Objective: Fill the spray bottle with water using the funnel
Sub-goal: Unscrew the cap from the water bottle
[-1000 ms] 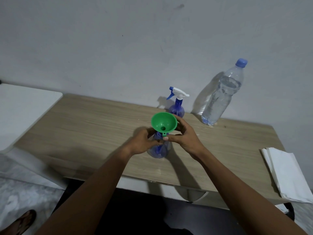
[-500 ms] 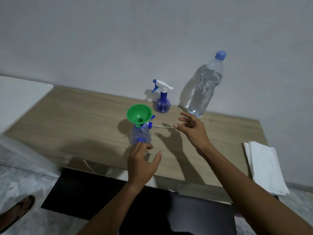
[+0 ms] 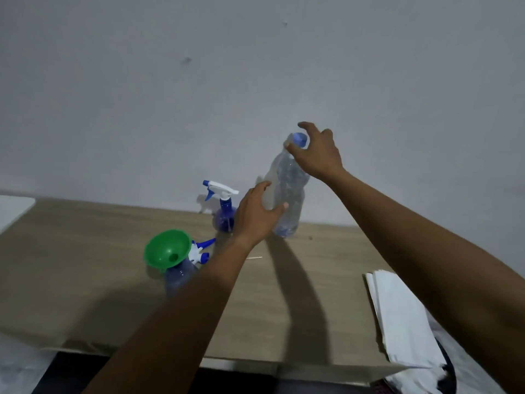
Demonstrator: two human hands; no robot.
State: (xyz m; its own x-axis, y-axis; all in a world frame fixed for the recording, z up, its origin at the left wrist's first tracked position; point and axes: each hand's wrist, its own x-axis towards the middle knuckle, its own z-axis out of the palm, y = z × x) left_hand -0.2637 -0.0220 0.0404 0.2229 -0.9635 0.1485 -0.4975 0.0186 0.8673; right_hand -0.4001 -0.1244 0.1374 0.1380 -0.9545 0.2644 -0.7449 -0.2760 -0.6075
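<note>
Wooden table against a grey wall, and the left hand is wrapping the water bottle at mid-body. The right hand is curling over its blue cap; clamped or not, the blur is hiding that. Nearly full and thin-walled, the water bottle is looking heavy and squeezable, so a firm mid-body grip suits. Near-left, the spray bottle is standing under the green funnel, half hidden by the forearm.

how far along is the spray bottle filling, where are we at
Done: the green funnel sits in the neck of the open spray bottle, its trigger head lying beside it. In hand: the left hand grips the water bottle, the right hand curls round its blue cap, which is on. Left: uncapping, pouring through the funnel, probably refitting the trigger head.
</note>
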